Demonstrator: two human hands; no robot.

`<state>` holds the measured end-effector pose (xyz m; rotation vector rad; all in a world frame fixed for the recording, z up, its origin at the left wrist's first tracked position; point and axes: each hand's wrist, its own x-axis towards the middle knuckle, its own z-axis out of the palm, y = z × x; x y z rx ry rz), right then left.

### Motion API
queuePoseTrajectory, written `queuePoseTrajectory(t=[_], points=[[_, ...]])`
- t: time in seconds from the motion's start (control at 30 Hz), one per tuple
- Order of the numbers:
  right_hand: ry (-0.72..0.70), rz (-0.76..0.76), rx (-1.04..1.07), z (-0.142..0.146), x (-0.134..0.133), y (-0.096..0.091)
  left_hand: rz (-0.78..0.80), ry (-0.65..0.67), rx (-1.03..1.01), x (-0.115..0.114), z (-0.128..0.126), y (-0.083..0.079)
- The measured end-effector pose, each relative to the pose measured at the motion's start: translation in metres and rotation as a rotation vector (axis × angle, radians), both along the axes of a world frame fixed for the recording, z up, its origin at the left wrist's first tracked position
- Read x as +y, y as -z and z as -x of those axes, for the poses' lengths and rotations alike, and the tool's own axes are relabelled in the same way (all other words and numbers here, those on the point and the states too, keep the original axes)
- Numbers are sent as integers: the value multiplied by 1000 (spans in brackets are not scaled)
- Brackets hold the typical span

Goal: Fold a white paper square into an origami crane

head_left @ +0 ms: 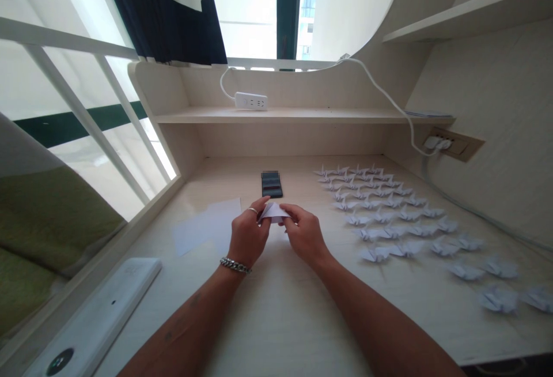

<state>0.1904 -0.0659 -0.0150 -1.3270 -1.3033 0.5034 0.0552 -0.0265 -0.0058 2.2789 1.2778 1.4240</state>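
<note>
A small folded piece of white paper point(273, 212) is held between my two hands, just above the desk. My left hand point(250, 232), with a ring and a chain bracelet at the wrist, pinches its left side. On the right side, the thumb and fingers of my right hand point(305, 233) grip the same paper. Its top comes to a peak, and the fingers hide its side edges. Flat sheets of white paper point(201, 227) lie left of my left hand. Rows of folded paper cranes point(384, 215) stand to the right of my right hand.
Beyond my hands lies a dark phone-like object point(271, 184). A long white device point(99, 313) rests along the desk's left edge. On the shelf point(302, 115) sits a white power strip point(251, 101). A white cable point(389, 97) runs to the wall socket point(453, 143) at right.
</note>
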Motion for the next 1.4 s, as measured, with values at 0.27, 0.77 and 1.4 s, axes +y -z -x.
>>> queuePoseTrajectory(t=[0.27, 0.77, 1.4], points=[[27, -18, 66, -1, -3, -3, -22, -58, -18, 3, 6, -4], [80, -65, -3, -2, -5, -5, 144, 48, -94, -2, 1, 0], [115, -117, -247, -4, -8, -7, 465, 253, -170, -3, -8, 10]])
